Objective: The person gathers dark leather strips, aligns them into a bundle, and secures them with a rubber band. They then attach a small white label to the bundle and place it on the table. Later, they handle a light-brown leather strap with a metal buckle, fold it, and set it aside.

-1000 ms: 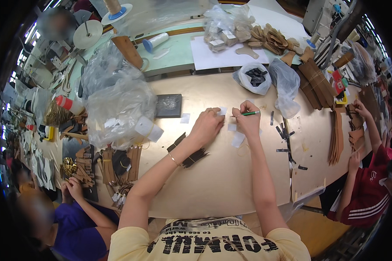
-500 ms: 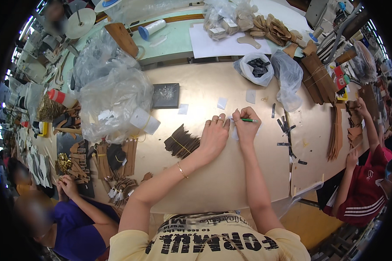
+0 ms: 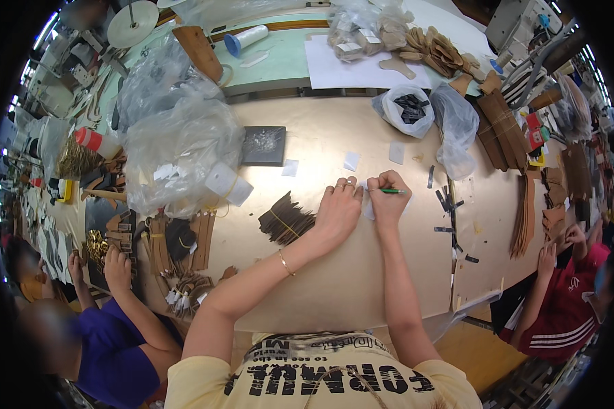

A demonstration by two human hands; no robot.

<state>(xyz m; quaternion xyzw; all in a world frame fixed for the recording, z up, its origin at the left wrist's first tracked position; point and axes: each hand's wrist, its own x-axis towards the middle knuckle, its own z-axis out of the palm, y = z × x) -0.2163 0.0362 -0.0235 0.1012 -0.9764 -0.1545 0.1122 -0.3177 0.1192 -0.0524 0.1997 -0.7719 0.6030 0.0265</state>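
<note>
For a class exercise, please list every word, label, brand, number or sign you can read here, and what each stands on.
Cream shirt on the person at work: large dark lettering, which I won't copy out.
Maroon shirt at the right: a small pale marking, too small to read.
Loose black strips: light marks, too small to read.
Pale slips: any writing is too small to read.

The tan table (image 3: 341, 286) bears white slips (image 3: 351, 161).
</note>
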